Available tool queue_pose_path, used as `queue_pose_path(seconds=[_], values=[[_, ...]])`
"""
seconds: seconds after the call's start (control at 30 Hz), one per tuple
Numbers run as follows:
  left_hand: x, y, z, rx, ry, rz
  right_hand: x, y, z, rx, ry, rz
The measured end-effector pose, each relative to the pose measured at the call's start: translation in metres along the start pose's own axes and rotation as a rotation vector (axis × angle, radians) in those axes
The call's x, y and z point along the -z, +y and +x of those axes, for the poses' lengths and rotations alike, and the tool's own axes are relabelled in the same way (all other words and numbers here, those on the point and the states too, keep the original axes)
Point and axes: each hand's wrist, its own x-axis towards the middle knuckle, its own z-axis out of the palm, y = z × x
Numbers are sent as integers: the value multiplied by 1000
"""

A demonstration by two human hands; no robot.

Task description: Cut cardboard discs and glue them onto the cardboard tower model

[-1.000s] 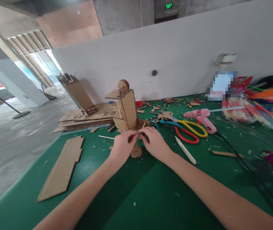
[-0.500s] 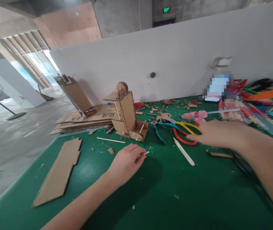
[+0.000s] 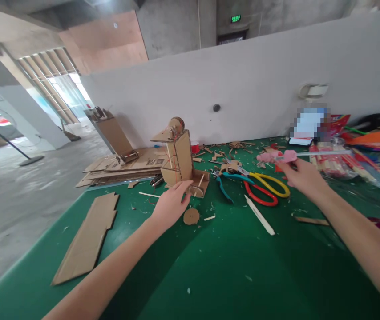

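My left hand (image 3: 172,201) touches the lower front of an upright cardboard model (image 3: 183,155), its fingers closed at the base beside a small wheel. What the fingertips grip there is hard to make out. At the right, my right hand (image 3: 301,175) is wrapped round the handle of a pink glue gun (image 3: 281,156), which carries a long clear stick. A cardboard disc (image 3: 191,216) lies flat on the green table (image 3: 223,275), in front of the model. Beside the disc is a short piece of stick (image 3: 209,218).
Teal-handled pliers (image 3: 225,189), scissors with red and yellow handles (image 3: 270,184) and a white strip (image 3: 259,215) lie between my hands. A flat cardboard piece (image 3: 86,240) is at the left. Cardboard sheets (image 3: 110,166) are stacked behind. A phone (image 3: 308,126) leans at the wall.
My left hand has let go of the short stick and moved up to the model, uncovering the disc. My right hand has taken hold of the glue gun. The view has shifted slightly.
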Motion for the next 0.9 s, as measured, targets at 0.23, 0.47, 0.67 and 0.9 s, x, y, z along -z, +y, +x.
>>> queue_pose_path(seconds=[0.23, 0.47, 0.67, 0.9], values=[[-15, 5, 11, 22, 22, 14, 15, -68, -17, -133, -148, 195], [-27, 23, 21, 33, 39, 11, -26, -92, -72, 490, -253, 11], [-26, 21, 16, 55, 23, 48, -36, -103, -78, 676, -240, -207], [-29, 19, 17, -1, 50, 33, -40, -106, -78, 743, -218, -338]])
